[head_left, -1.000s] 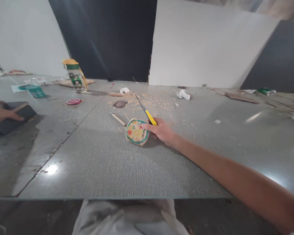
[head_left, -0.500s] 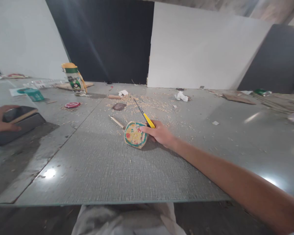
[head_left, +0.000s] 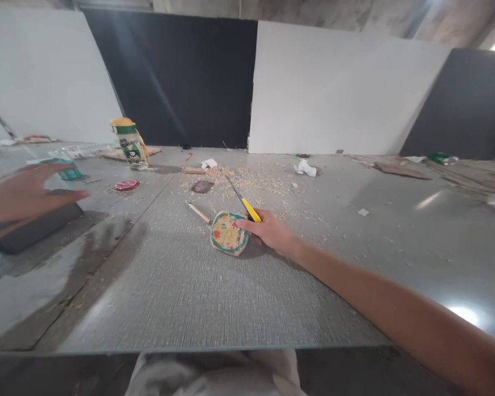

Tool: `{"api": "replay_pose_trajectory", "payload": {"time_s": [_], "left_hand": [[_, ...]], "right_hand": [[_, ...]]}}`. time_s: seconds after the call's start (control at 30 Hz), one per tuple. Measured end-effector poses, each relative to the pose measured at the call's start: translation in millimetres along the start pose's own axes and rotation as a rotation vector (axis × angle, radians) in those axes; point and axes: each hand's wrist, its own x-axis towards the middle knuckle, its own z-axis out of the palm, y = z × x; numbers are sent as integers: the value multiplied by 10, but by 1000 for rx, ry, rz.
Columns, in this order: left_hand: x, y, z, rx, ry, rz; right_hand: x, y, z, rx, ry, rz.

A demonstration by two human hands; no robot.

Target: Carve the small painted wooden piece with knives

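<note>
My right hand point(head_left: 268, 231) is closed around a yellow-and-black utility knife point(head_left: 251, 209) and a roundish painted wooden piece point(head_left: 226, 235). The knife's long, thin blade slants away toward the back. Red and yellow marks inside a teal ring decorate the face of the wooden piece, and my thumb lies over its right edge. Fingers spread and blurred, my left hand point(head_left: 27, 192) hovers at the far left over a dark grey, box-like object point(head_left: 41, 223), partly hiding it. Just left of the wooden piece lies a slim, light-handled tool point(head_left: 198, 212) with a pointed tip.
Wood shavings point(head_left: 259, 180) litter the table point(head_left: 157, 297) beyond my right hand. Around them are a brown flat piece point(head_left: 202, 187), a wooden stick point(head_left: 195, 171) and crumpled tissue point(head_left: 306, 168). Farther left stand a yellow-lidded bottle point(head_left: 128, 146), a red disc point(head_left: 126, 185) and a teal container point(head_left: 69, 169).
My left hand has loosened from the dark object at left and spread its fingers, rising slightly. The view has tilted up a little. My right hand keeps its hold.
</note>
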Motion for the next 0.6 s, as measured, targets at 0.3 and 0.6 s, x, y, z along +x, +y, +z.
{"api": "replay_pose_trajectory", "payload": {"time_s": [0.3,0.6], "left_hand": [[-887,2239,755,-1031,-718,510],[-1072,2275,1196,-1552,-1085,60]], "right_hand": [[-71,-36,7,263,-75,-59],[-22,-35,-121,114,-6,-97]]}}
